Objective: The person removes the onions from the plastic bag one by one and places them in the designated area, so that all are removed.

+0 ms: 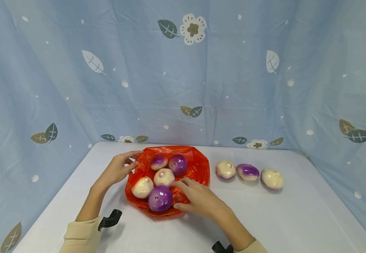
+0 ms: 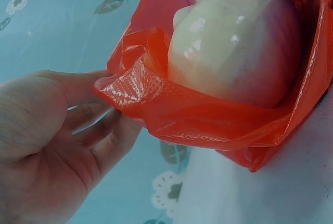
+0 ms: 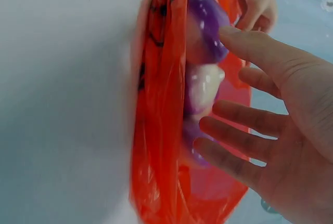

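1. A white table point(image 1: 296, 214).
2. On it, a red plastic bag point(image 1: 199, 172), spread wide open.
3. To the bag's right, in a row: a whitish turnip point(image 1: 225, 169), a purple-and-white turnip point(image 1: 247, 172) and another whitish turnip point(image 1: 272, 179).

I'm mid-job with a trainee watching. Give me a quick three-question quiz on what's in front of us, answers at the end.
1. How many vegetables lie on the table, outside the bag?
2. True or false: the right hand is holding no vegetable.
3. What does the left hand pinch?
A) a vegetable
B) the table
C) the bag

Key: 1. Three. 2. True. 3. C.
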`<state>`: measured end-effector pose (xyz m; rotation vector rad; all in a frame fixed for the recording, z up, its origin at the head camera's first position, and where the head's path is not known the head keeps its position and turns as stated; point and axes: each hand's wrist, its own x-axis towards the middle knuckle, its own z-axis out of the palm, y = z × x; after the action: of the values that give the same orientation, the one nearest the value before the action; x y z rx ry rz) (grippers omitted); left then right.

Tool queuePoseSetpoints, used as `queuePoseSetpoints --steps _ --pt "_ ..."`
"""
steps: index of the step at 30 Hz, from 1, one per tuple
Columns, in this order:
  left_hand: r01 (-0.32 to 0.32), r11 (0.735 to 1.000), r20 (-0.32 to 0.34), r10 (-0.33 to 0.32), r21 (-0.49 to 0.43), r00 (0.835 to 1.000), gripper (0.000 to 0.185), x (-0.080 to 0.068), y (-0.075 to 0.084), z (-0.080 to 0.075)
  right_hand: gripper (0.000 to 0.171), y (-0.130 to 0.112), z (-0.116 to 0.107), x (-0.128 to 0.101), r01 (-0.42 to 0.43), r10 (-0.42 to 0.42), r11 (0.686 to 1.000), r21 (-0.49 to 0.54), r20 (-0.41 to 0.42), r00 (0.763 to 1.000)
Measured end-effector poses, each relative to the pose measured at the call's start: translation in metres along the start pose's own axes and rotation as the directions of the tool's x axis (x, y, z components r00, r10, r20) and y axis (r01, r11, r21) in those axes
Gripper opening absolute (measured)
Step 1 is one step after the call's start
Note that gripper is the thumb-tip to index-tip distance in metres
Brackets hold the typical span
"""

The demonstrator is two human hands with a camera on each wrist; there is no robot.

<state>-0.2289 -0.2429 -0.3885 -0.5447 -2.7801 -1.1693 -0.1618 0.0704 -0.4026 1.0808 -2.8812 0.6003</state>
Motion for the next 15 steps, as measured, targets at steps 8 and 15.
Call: queuePoseSetpoints --steps 8,15 --pt "0.000 1.000 -0.005 0.000 0.012 1.000 0.045 -0.001 -0.001 -0.001 0.062 -0.020 0.006 0.012 0.034 -0.033 0.999 -0.020 0.027 0.999" --pt "-0.011 1.000 -0.007 0.011 0.011 1.000 0.045 0.001 0.000 0.000 0.061 -0.027 0.016 0.015 0.064 -0.063 0.996 -0.067 0.004 0.998"
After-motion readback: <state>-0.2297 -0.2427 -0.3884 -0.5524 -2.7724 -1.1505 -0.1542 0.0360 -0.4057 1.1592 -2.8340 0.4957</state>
